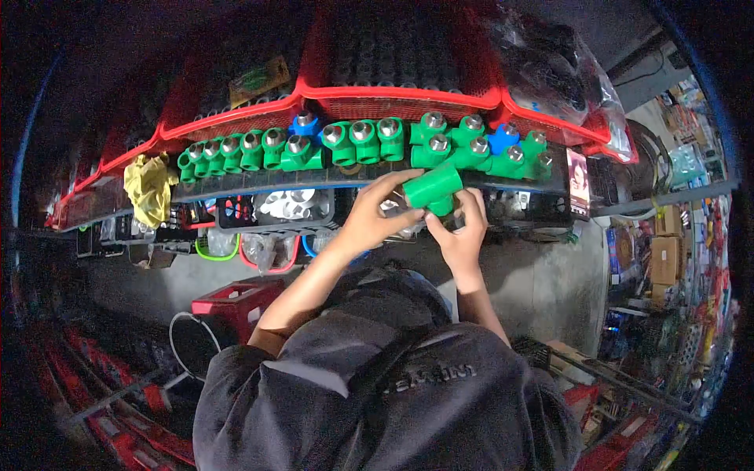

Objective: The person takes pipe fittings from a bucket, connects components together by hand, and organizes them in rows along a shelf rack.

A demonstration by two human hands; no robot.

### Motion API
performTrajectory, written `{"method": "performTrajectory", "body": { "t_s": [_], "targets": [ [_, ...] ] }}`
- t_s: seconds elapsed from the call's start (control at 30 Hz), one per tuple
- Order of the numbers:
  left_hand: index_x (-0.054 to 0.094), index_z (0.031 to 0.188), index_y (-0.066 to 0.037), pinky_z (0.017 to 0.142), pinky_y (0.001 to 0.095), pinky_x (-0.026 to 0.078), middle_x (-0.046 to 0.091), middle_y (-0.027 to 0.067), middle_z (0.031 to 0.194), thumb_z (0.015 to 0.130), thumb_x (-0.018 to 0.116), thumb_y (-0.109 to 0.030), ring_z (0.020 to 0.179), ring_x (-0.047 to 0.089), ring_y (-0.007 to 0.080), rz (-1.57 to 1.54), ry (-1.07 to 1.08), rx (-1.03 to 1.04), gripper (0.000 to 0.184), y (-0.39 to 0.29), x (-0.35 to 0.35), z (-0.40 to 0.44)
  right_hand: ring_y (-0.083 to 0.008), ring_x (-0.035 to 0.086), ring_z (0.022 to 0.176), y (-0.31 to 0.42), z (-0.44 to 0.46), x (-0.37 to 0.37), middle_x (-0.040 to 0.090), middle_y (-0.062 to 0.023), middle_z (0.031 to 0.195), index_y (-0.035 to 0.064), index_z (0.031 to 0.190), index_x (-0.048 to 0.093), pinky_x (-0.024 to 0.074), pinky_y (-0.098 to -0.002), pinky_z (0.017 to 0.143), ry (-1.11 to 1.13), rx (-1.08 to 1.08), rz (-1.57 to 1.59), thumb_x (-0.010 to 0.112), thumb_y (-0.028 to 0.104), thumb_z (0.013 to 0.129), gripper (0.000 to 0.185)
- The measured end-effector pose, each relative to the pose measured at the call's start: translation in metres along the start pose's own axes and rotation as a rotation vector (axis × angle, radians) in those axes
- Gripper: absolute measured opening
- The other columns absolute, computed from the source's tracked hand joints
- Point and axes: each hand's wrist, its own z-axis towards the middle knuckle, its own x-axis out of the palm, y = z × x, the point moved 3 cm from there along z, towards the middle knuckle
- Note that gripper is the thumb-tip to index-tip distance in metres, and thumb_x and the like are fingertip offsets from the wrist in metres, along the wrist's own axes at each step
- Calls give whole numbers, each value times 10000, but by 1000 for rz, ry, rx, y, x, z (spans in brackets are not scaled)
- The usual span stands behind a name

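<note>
Between my two hands, in front of the shelf edge, is a green plastic pipe tee. My left hand grips its left end with thumb and fingers. On the other side, my right hand has its fingers closed around the right and lower part of the tee. Behind it, green pipe fittings with metal inserts stand in a row along the shelf. More green fittings are grouped just behind the held tee. Among them are a blue fitting and another blue fitting.
Red plastic baskets filled with dark round parts line the back of the shelf. A crumpled yellow cloth or glove hangs at the left. Below sit a dark crate and colored baskets. A red stool-like object stands on the floor.
</note>
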Motion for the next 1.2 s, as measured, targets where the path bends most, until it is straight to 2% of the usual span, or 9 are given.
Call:
{"method": "performTrajectory", "body": {
  "t_s": [0.07, 0.13, 0.33, 0.4, 0.43, 0.5, 0.6, 0.87, 1.2],
  "targets": [
    [508, 1168, -26, 794, 286, 465, 592, 106, 1046, 685, 721, -110, 910, 579, 144, -90, 30, -218, 534, 1, 0, -10, -300, 517, 868, -4, -1, 2, 496, -133, 966, 1, 965, 493, 430, -372, 743, -13, -78, 0, 747, 112, 584, 471],
    [494, 1180, -27, 809, 284, 467, 595, 109, 1054, 687, 723, -102, 916, 582, 139, -129, 12, -233, 549, 8, 0, -17, -309, 516, 871, 6, 1, 1, 486, -153, 975, 7, 969, 485, 428, -381, 769, -16, -193, -7, 739, 109, 580, 475],
    [442, 1239, -28, 827, 317, 466, 601, 139, 1050, 684, 733, -133, 956, 589, 173, -174, 9, -339, 635, 5, -5, -28, -259, 522, 873, 15, 7, 2, 502, -125, 947, 8, 976, 503, 419, -330, 789, 86, -214, 52, 719, 98, 582, 458],
    [395, 1274, -26, 865, 353, 446, 574, 181, 1094, 677, 740, -189, 1000, 582, 261, 17, 72, -285, 708, 4, -8, -29, -258, 528, 858, 13, 12, 0, 508, -119, 933, 9, 963, 512, 425, -326, 775, 186, -169, 65, 720, 102, 582, 443],
    [380, 1282, -28, 909, 386, 412, 508, 207, 1175, 659, 747, -252, 1071, 519, 340, 198, 52, -164, 758, 3, -8, -32, -256, 535, 842, 10, 14, 0, 514, -113, 918, 10, 949, 521, 431, -322, 762, 282, -125, 76, 721, 106, 582, 429],
    [390, 1273, -28, 936, 411, 385, 445, 199, 1236, 635, 754, -275, 1127, 453, 358, 358, 123, -28, 775, -2, -6, -31, -249, 545, 823, 1, 17, -1, 517, -105, 900, 12, 933, 532, 438, -311, 740, 339, -150, 58, 724, 105, 578, 414],
    [417, 1255, -44, 923, 414, 389, 451, 184, 1208, 618, 751, -278, 1109, 458, 353, 446, 119, -52, 756, 4, -5, -41, -315, 556, 903, -1, 15, -1, 534, -132, 971, 27, 951, 529, 456, -362, 770, 494, -160, -45, 738, 157, 579, 446],
    [471, 1201, -52, 901, 402, 404, 490, 155, 1140, 567, 772, -238, 1067, 483, 331, 433, 74, -63, 726, -2, -29, -57, -306, 568, 871, 19, 11, 23, 539, -119, 939, 24, 930, 542, 464, -363, 743, 607, -185, -50, 735, 164, 585, 419],
    [492, 1164, -59, 829, 400, 413, 515, 129, 1031, 541, 775, -310, 975, 506, 319, 403, 14, -77, 729, -3, -105, -87, -293, 578, 825, 66, 1, 85, 555, -121, 888, 5, 891, 567, 470, -355, 717, 632, -252, -19, 754, 158, 569, 403]
  ]
}}
